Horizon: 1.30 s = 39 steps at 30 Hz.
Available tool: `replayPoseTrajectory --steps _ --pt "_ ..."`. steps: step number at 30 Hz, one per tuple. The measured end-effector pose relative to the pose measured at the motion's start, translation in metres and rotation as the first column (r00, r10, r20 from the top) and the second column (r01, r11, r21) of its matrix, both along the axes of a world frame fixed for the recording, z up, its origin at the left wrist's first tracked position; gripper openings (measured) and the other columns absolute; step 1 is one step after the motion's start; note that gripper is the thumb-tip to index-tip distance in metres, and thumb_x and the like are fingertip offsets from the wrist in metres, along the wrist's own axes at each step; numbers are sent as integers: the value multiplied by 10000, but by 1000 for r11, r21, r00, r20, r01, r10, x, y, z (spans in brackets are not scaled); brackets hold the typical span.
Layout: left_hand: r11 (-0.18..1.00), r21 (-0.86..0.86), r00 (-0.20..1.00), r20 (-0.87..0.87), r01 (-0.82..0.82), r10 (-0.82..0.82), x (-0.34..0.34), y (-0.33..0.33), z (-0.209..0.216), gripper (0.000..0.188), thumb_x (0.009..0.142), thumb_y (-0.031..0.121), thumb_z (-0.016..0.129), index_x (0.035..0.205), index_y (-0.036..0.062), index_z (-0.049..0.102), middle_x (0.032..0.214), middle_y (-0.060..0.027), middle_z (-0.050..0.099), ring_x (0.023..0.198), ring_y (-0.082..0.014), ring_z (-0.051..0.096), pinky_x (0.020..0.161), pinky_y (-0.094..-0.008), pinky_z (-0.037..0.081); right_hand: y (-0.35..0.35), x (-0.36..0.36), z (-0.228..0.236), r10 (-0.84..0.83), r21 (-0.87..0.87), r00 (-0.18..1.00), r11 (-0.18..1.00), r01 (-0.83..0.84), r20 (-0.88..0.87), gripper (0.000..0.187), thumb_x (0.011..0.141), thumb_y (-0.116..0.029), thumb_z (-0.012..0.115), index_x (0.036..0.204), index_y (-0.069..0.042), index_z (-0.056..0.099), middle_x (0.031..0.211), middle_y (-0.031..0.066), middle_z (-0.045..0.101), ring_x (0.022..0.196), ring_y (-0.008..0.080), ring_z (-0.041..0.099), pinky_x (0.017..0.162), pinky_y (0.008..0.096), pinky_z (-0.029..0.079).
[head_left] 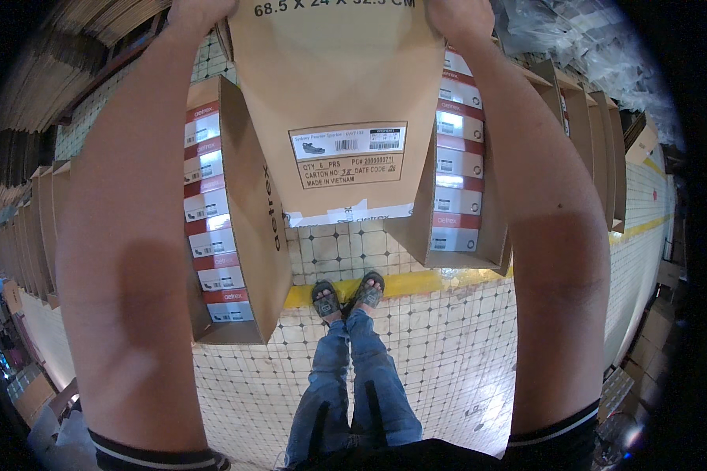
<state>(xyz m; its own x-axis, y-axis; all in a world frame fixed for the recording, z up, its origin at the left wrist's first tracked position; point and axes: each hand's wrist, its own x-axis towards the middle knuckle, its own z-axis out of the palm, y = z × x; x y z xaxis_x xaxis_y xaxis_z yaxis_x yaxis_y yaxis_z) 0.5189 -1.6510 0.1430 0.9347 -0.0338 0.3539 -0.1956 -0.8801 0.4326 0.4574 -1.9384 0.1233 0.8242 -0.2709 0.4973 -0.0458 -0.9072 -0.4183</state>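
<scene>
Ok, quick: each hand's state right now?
Left hand: at upper left of the brown carton; fingertips out of frame, so grip cannot be told.
Right hand: at its upper right; fingertips also out of frame, grip cannot be told.

The left arm (126, 235) and right arm (558, 228) are stretching forward, well apart; left hand (201, 11) and right hand (465, 17) are showing only partly.
</scene>
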Motion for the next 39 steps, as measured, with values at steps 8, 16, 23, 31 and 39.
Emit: replayPoseTrajectory --steps 8,16,23,31,39 --pt "995 81 997 40 67 -70 1 2 -3 497 970 350 370 817 -37 641 859 -270 636 888 -430 607 797 -468 463 0 0 -1 14 33 1000 999 -14 -5 432 979 -415 339 1016 -56 576 991 241 637 973 431 591 843 527 457" --pt "986 167 1000 14 18 -21 6 2 -8 487 980 339 347 847 -22 645 855 -243 652 878 -419 618 806 -473 471 3 -5 1 -17 61 999 998 19 -31 441 981 -423 337 1024 -57 580 989 244 639 972 428 593 845 525 458" --pt "874 481 924 298 73 -241 13 15 -25 429 966 299 397 803 -27 623 827 -241 652 793 -418 630 748 -486 478 -2 -9 -7 50 -15 998 999 -51 -49 412 991 -386 327 1074 -47 546 1047 234 612 989 420 580 846 522 455" --pt "988 -100 988 -114 -116 105 -69 -3 -19 513 963 422 415 954 -40 639 910 -240 658 822 -402 609 783 -439 459 -6 -63 -25 137 -178 989 976 -124 60 328 986 -333 361 1069 -68 537 972 228 597 946 395 598 764 513 477" --pt "970 -218 985 157 108 -74 -308 10 -143 270 942 219 558 995 -23 667 1211 -183 606 1078 -275 614 947 -375 448 8 -305 -132 209 332 939 936 -112 -273 385 993 -277 426 1218 27 501 1036 289 529 943 462 532 815 511 432"
